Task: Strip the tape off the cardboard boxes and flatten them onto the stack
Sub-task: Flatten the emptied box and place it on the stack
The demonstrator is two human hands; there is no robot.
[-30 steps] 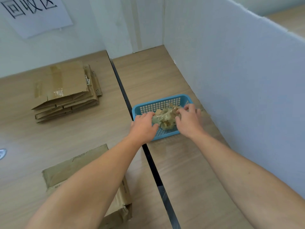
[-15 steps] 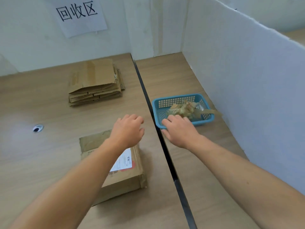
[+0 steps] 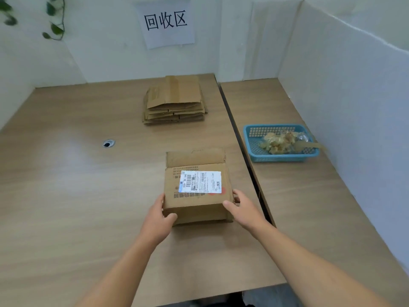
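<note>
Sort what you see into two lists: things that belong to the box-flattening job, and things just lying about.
Job: cardboard box, left hand, right hand, flattened stack, blue basket, tape wad.
Lying about: wall sign, plant leaves, desk grommet.

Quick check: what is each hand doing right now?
Left hand: grips the cardboard box at its near left corner.
Right hand: grips the same box at its near right corner.
</note>
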